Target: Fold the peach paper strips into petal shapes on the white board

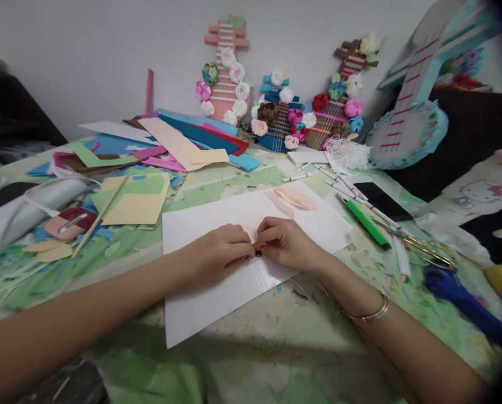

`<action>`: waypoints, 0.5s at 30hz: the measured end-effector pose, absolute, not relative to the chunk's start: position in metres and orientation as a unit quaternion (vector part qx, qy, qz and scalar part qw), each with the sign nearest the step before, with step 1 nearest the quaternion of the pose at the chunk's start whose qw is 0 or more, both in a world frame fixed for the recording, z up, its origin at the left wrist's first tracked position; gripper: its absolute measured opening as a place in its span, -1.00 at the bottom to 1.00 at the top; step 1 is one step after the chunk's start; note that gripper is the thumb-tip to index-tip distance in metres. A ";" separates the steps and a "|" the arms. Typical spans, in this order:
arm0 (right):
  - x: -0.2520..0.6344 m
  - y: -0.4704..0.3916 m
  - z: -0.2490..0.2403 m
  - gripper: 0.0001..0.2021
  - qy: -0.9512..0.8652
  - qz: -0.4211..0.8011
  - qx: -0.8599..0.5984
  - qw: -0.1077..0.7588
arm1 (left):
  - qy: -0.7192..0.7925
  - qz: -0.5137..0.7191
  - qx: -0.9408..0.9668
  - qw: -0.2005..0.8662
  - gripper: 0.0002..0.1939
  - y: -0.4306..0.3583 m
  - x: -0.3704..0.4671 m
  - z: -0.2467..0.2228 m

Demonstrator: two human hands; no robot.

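Over the middle of a white sheet (pixel 200 303), my left hand (pixel 228 249) and my right hand (pixel 286 241) meet fingertip to fingertip. Both are closed in a pinch. Something small and dark (pixel 258 253) shows between the fingertips, too small to name; which hand holds it I cannot tell. Pale peach petal-shaped paper pieces (pixel 295 199) lie on the sheet just beyond my right hand. Short clear strips (pixel 262 276) rest on the sheet below my fingers.
Coloured paper (pixel 170 140) and yellow card (pixel 135 207) lie left. Right are a green cutter (pixel 367 224), pens, a phone (pixel 383 201), scissors (pixel 427 249) and a blue-handled tool (pixel 456 292). Flower-covered paper instruments (pixel 276 120) lean on the wall behind.
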State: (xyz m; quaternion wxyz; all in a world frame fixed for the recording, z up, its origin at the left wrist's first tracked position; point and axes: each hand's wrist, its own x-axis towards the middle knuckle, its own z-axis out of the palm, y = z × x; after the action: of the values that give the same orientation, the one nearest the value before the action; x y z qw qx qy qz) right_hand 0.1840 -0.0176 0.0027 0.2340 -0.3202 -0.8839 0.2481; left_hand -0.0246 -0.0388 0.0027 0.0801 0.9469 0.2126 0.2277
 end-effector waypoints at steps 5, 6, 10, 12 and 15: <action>0.184 -0.017 0.002 -0.81 -0.877 0.261 -0.321 0.244 | 0.243 0.200 0.949 -0.010 -0.71 -0.068 -0.027 -0.005; 0.184 -0.017 0.002 -0.82 -0.876 0.263 -0.322 0.245 | 0.262 0.192 0.946 -0.021 -0.71 -0.075 -0.027 -0.005; 0.184 -0.017 0.002 -0.84 -0.873 0.270 -0.326 0.243 | 0.311 0.152 0.938 -0.032 -0.63 -0.095 -0.024 -0.003; 0.184 -0.017 0.002 -0.84 -0.870 0.275 -0.330 0.241 | 0.324 0.136 0.936 -0.038 -0.59 -0.102 -0.023 -0.002; 0.183 -0.017 0.002 -0.84 -0.866 0.284 -0.335 0.239 | 0.339 0.117 0.932 -0.050 -0.52 -0.108 -0.023 -0.004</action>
State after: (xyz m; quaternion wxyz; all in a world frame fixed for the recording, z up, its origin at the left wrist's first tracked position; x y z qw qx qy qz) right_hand 0.1827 -0.0170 0.0021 0.2385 -0.3347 -0.8662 0.2842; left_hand -0.0228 -0.1084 -0.0039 -0.0502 0.9320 0.3394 0.1172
